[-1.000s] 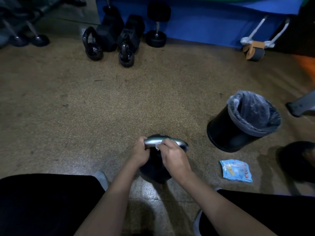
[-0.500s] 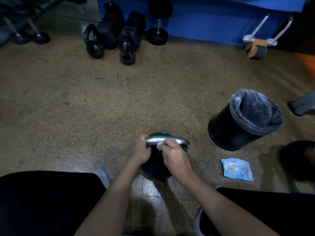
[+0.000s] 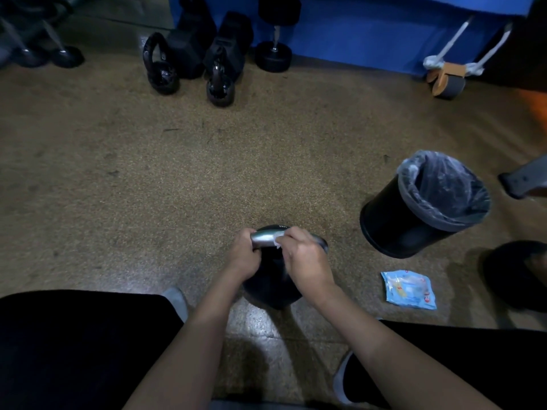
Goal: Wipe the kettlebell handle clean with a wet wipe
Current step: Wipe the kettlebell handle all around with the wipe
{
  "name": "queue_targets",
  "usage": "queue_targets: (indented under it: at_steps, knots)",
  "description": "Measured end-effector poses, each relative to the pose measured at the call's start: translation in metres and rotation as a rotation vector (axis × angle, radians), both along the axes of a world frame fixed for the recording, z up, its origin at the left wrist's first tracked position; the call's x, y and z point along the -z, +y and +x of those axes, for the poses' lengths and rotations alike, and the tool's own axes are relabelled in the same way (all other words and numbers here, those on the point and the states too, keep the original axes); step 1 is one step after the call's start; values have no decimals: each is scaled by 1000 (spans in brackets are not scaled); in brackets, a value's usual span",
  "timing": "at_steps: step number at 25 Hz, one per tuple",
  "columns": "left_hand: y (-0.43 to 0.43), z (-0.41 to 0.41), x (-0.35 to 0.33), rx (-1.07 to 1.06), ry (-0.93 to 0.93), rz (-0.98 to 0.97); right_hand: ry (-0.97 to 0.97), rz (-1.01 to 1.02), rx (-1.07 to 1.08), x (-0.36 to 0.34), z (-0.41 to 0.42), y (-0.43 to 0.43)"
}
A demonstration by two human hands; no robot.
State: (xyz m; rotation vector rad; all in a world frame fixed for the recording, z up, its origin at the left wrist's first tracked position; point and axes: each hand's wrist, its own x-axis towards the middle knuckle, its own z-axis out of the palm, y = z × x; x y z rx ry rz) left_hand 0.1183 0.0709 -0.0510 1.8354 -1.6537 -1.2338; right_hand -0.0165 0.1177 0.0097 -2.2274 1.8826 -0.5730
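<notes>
Two grips on kettlebell handle (image 3: pixel 264 237): left fingers (image 3: pixel 246 233) around it, right fingers (image 3: pixel 291 232) seemingly over wet wipe (image 3: pixel 277 242).

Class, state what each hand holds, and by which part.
The left hand grips the kettlebell handle at its left end; the right hand holds a wet wipe wrapped around its middle.

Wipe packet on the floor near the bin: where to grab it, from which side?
Pinch the wipe packet by its left edge, coming from above on the kettlebell side. It lies flat and thin on the floor, so an edge pinch probably suits better than a wrap. That edge is nearest the right hand; the bin stands beyond the packet.
</notes>
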Motion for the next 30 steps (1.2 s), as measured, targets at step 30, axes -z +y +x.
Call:
queue_targets:
  at_steps: [30]
  knots:
    - [1,1,-2,3,-12,24,140,430,68,-42,13,-47]
